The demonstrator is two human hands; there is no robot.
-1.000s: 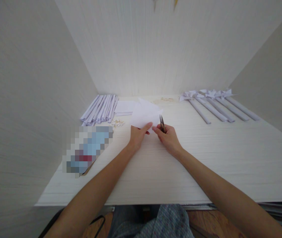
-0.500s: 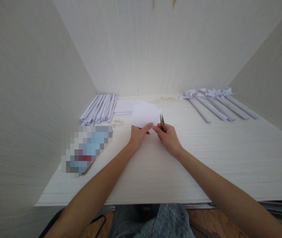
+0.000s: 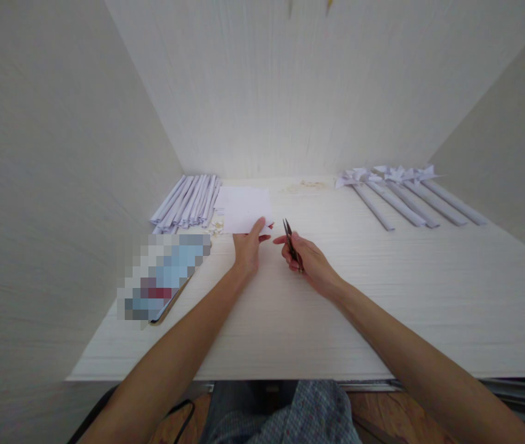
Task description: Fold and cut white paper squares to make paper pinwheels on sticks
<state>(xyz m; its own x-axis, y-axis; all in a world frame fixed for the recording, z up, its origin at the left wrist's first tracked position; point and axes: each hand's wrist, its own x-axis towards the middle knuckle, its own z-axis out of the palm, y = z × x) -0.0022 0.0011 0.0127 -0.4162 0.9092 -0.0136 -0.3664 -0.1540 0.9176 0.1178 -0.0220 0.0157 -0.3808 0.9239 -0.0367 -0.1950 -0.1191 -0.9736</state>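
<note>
Between thumb and fingers, my left hand (image 3: 249,246) grips a white sheet of paper (image 3: 246,208) by its near right corner. The sheet lies flat-looking in front of a paper stack (image 3: 219,198), which it mostly covers. To the right, my right hand (image 3: 306,256) holds a small pair of thread snips (image 3: 292,246), blades pointing away from me and slightly apart. Its index finger reaches left toward the paper without touching it. Small pale bits (image 3: 216,228) lie just left of the sheet, partly hidden by it.
Many rolled paper sticks (image 3: 188,200) are piled at the back left. Several paper pinwheels on sticks (image 3: 405,191) lie at the back right. A blurred-out flat object (image 3: 170,277) rests at the left. White walls (image 3: 262,92) enclose the table (image 3: 382,308) on three sides.
My left hand has shifted left with the sheet, which has turned squarer to me. My right hand has let go of the paper edge and drawn back, with the snips tilted left.
</note>
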